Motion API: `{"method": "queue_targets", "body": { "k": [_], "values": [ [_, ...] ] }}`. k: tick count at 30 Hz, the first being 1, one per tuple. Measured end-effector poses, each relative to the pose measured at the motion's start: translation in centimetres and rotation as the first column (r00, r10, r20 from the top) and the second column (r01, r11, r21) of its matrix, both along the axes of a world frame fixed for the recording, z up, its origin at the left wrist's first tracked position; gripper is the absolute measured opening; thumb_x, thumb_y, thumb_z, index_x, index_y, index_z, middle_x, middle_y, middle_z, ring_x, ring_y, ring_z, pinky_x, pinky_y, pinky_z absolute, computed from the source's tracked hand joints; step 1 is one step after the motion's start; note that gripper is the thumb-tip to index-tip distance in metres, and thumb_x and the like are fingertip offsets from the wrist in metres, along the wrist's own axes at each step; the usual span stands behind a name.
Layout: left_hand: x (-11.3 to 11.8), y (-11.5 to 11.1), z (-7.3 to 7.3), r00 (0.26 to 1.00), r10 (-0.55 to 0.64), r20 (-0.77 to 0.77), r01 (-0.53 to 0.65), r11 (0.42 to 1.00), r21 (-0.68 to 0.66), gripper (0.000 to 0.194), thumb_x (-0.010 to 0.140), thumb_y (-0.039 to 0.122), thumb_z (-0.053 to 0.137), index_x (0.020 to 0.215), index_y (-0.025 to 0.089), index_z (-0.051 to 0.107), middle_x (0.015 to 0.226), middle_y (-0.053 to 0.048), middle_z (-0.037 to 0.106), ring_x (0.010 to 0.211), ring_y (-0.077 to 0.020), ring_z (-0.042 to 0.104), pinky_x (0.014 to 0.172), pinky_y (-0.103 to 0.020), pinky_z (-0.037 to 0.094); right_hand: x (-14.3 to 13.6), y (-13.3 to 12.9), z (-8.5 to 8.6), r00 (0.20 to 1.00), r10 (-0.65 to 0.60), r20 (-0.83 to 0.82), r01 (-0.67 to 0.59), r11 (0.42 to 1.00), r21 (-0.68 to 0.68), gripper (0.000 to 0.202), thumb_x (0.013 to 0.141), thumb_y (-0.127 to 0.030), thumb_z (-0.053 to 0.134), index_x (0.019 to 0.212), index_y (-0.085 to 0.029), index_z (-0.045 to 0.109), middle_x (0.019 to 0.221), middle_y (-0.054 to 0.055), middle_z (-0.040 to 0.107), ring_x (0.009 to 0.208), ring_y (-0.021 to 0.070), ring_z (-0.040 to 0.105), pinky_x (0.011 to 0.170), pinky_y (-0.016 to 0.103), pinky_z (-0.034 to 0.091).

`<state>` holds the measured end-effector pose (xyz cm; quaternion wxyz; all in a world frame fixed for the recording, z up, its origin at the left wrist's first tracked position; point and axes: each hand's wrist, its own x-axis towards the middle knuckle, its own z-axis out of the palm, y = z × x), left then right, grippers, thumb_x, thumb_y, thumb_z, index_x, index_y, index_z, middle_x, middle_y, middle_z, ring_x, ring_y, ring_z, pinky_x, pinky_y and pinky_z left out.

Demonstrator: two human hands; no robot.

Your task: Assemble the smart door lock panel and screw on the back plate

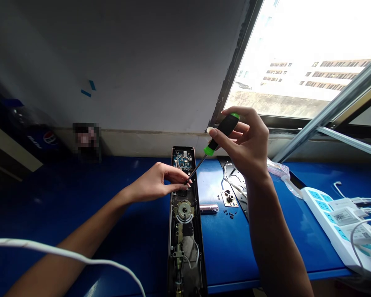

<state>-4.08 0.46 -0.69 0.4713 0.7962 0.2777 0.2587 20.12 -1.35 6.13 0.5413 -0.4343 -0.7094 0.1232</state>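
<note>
Gripping green-and-black screwdriver (225,126) by handle in right hand (250,142), fingers closed on it; tip pointing down at a slant into long black housing (199,239). With left hand (156,181), reaching over housing, fingers nearly together at the tip; cannot tell if pinching shaft or something small. See housing lying open on blue bench (136,231), running down to bottom edge of frame. Inside, blue circuit board (179,163) at far end; can't read its print. To right of housing, note loose screws (231,215), small metal plate (229,198) and wrapped cylinder (209,209), print too small. On bottle (48,139) at left, spot Pepsi-style red-white-blue globe; lettering beside it too dark to read. At right, see white power strip (323,205) with blue sockets; also white adapters (343,217) with printed labels and what looks like a QR code, text unreadable.
</note>
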Motion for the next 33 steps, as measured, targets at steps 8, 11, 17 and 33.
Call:
{"method": "queue_targets", "body": {
  "k": [8,11,17,33],
  "values": [
    [-0.3,0.0,-0.1,0.999,-0.008,-0.053,0.015,0.992,0.126,0.028,0.089,0.029,0.078,0.114,0.017,0.08,0.103,-0.01,0.082,0.095,-0.0236,0.079,0.078,-0.031,0.064,0.1,0.0,0.0,0.997,-0.012,0.075,0.015,0.999,-0.036,0.054,0.088,-0.057,0.071,0.128,-0.031,0.046,0.101,0.003,0.066,0.104,0.0274,0.076,0.084,0.042,0.069],
    [-0.4,0.2,-0.1,0.997,-0.042,-0.067,0.05,0.991,0.127,0.028,0.09,0.027,0.076,0.117,0.017,0.079,0.104,-0.01,0.082,0.095,-0.0231,0.079,0.081,-0.031,0.064,0.2,-0.1,0.0,0.998,-0.036,0.041,0.037,0.999,-0.011,0.054,0.087,-0.056,0.074,0.126,-0.032,0.048,0.098,0.002,0.066,0.105,0.0288,0.075,0.087,0.045,0.068],
    [-0.4,0.2,-0.2,0.998,-0.063,-0.022,0.065,0.992,0.106,0.034,0.092,0.026,0.075,0.124,0.016,0.075,0.105,-0.01,0.083,0.099,-0.0236,0.079,0.087,-0.032,0.064,-0.1,-0.4,0.2,0.999,-0.012,-0.031,0.011,1.0,-0.012,0.049,0.085,-0.054,0.076,0.119,-0.03,0.05,0.092,0.0,0.065,0.096,0.0263,0.077,0.082,0.043,0.07],
    [-0.7,0.2,-0.5,0.998,-0.061,0.014,0.058,0.984,0.167,0.033,0.094,0.026,0.074,0.125,0.015,0.073,0.101,-0.009,0.083,0.093,-0.0223,0.081,0.075,-0.027,0.063,-0.5,-1.2,0.1,0.985,0.168,-0.033,-0.157,0.963,0.217,0.046,0.085,-0.035,0.08,0.124,-0.03,0.056,0.097,0.0,0.073,0.096,0.0232,0.077,0.074,0.038,0.07]
  ]
}}
